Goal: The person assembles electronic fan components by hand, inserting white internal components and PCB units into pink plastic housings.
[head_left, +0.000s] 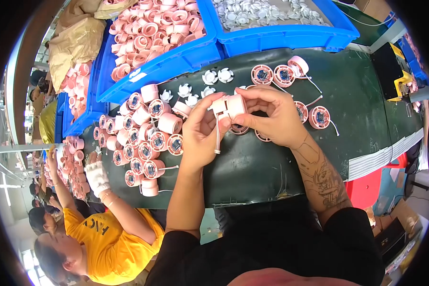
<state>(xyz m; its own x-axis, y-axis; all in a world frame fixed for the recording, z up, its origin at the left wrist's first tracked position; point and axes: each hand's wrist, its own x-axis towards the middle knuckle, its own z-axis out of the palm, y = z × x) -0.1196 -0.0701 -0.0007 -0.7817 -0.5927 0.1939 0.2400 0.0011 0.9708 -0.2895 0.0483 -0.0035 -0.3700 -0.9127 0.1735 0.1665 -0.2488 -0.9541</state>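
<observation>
Both my hands meet over the middle of the bench, closed on a pale pink cylindrical housing (pixel 235 106). My left hand (pixel 198 128) grips its left end, where a slotted part sits and a short white cable hangs down. My right hand (pixel 275 114) pinches the wider right end between thumb and fingers. Whether the two parts are fully joined I cannot tell. Around my right hand stand pink housings with blue circuit boards (pixel 319 117), several trailing white cables. White finned discs (pixel 210 77) lie behind my hands.
Left of my hands is a crowd of similar pink housings (pixel 137 165). Blue bins at the back hold pink rings (pixel 150 29) and white finned pieces (pixel 252 19). A co-worker in a yellow shirt (pixel 114 243) sits at left. A red stool (pixel 367 190) stands at right.
</observation>
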